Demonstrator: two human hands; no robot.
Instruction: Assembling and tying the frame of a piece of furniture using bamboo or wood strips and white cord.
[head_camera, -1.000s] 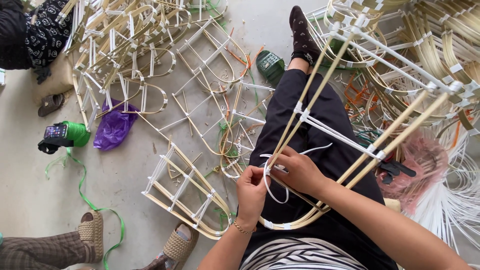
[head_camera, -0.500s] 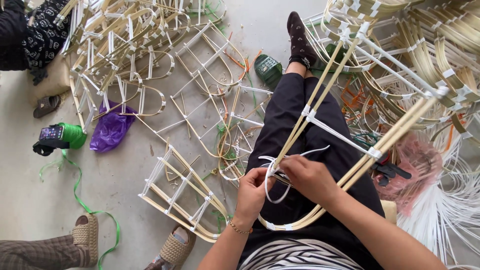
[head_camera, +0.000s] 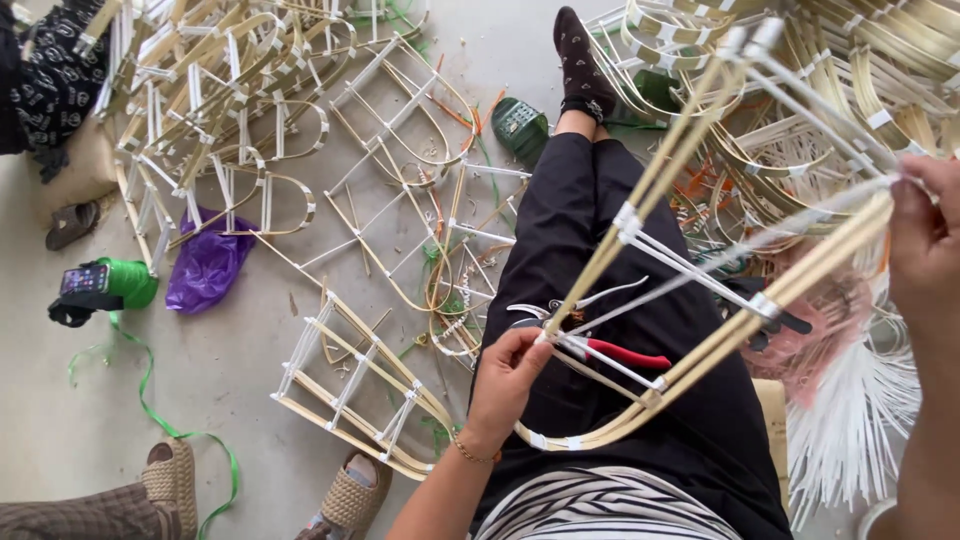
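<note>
**Q:** Head view, looking down: what does each hand hold?

**A:** Left hand (head_camera: 508, 372), fingers closed, pinches a white strip (head_camera: 690, 270) at the near rail of a curved bamboo frame (head_camera: 700, 360) that lies across the lap. Right hand (head_camera: 925, 225), raised at the right edge of the view, grips the far end of the same strip, which runs taut between the two hands and appears blurred.

**Q:** Where does the frame sit?

**A:** It rests over the black trousers (head_camera: 600, 220), its rounded end nearest the body and its two rails rising toward the upper right. White bindings mark the crossbar joints.

**Q:** What lies close to the left hand?

**A:** Red-handled pliers (head_camera: 610, 350) rest on the lap just beside the fingers, under the frame.

**Q:** And around the seated person?

**A:** Finished frames (head_camera: 250, 110) are heaped at upper left; one more frame (head_camera: 360, 390) lies on the floor beside the left forearm. A green spool (head_camera: 125, 282), a purple bag (head_camera: 205, 265) and a loose green ribbon (head_camera: 165, 400) lie at left. Another person's woven sandals (head_camera: 172, 480) show at the bottom edge.
</note>
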